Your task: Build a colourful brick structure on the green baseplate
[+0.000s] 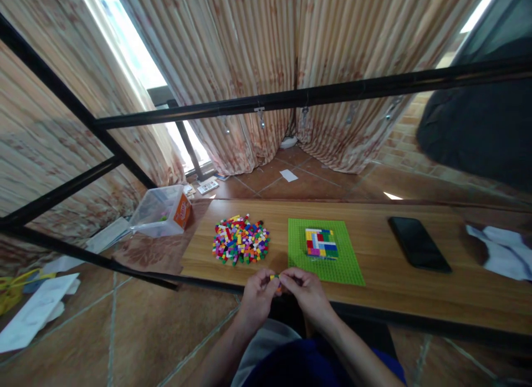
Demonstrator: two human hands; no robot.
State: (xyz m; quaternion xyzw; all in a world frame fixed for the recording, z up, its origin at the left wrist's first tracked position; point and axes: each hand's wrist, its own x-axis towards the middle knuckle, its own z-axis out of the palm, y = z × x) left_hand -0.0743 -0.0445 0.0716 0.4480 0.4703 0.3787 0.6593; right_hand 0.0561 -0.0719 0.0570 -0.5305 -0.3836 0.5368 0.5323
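My left hand (258,294) and my right hand (305,290) meet just off the table's front edge, fingertips pinched together. Between them are small toy bricks (275,276), with yellow and green showing and a bit of orange below; the fingers cover the rest. Beyond my right hand lies a green baseplate (349,265) carrying a low square build of multicoloured bricks (321,243). A loose heap of small bricks (241,240) in many colours is spread on the wooden table, beyond my left hand.
On the wooden table (374,295), a black phone (419,244) lies right of the baseplate, with crumpled white paper (505,251) farther right. A clear plastic box (160,212) with an orange label stands left of the table. Black metal rails (274,101) cross in front of the curtains.
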